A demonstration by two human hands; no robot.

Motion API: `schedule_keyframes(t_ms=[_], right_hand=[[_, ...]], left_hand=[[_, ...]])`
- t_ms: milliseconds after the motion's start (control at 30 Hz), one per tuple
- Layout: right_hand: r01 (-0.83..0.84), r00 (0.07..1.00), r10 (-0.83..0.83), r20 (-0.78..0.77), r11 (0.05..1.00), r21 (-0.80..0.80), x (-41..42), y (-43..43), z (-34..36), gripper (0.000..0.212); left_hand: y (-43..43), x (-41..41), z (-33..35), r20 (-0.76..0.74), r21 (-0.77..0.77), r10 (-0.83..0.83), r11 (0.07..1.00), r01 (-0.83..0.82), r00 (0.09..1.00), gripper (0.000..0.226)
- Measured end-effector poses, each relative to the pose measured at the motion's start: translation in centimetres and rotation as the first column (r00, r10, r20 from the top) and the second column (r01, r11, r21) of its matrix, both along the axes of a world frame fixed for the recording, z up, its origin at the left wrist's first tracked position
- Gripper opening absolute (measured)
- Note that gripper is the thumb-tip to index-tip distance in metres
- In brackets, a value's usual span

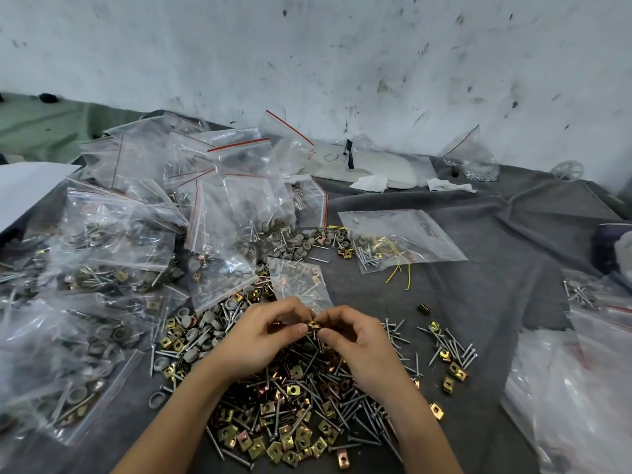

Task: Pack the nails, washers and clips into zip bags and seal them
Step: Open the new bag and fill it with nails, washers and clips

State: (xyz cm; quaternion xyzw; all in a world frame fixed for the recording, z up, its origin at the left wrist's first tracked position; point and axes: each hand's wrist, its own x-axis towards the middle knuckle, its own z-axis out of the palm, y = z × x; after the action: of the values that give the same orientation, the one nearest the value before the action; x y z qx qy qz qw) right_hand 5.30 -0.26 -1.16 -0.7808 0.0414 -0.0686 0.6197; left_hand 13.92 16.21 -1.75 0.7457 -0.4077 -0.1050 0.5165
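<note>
Two hands | left hand (263,331) + right hand (355,340) both pinching one clip (313,325) | loose nails (455,347), washers (191,333): way too many to count

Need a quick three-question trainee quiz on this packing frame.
1. True or false: the left hand and right hand pinch one brass clip together.
2. What lies right below the hands? A) loose clips and nails B) folded paper C) scissors
3. Fill in: the flat bag beyond the hands holds nails and ___ wires.
Key: 1 true; 2 A; 3 yellow.
</note>
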Motion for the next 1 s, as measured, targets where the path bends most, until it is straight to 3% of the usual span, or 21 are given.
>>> schedule_keyframes(t_ms=[367, 533, 733, 833, 1000], right_hand=[[0.0, 1.0, 0.0, 0.012, 1.0, 0.008, 0.0, 0.1, 0.3, 0.019], [-0.015, 0.999, 0.022, -0.041, 0.99, 0.143, 0.1, 0.6, -0.1, 0.015], [-0.036, 0.989, 0.083, -0.119, 0.934, 0.354, 0.5, 1.1, -0.9, 0.021], [-0.045, 0.984, 0.108, -0.14, 0.918, 0.394, 0.6, 1.0, -0.9, 0.023], [-0.08, 0.969, 0.167, -0.182, 0.908, 0.411, 0.8, 0.6, -0.3, 0.021]], left_hand=[[-0.1, 0.0, 0.1, -0.035, -0.009, 0.012, 1.0, -0.012, 0.999, 0.01], [0.1, -0.1, 0.2, -0.008, -0.037, 0.002, 0.999, -0.003, 1.0, 0.037], [-0.1, -0.2, 0.3, -0.001, -0.014, 0.002, 1.0, -0.002, 1.0, 0.031], [-0.2, -0.1, 0.4, -0.013, 0.016, -0.001, 1.0, 0.001, 1.0, 0.018], [-0.2, -0.4, 0.5, 0.029, 0.039, 0.013, 0.999, -0.015, 0.999, 0.023]])
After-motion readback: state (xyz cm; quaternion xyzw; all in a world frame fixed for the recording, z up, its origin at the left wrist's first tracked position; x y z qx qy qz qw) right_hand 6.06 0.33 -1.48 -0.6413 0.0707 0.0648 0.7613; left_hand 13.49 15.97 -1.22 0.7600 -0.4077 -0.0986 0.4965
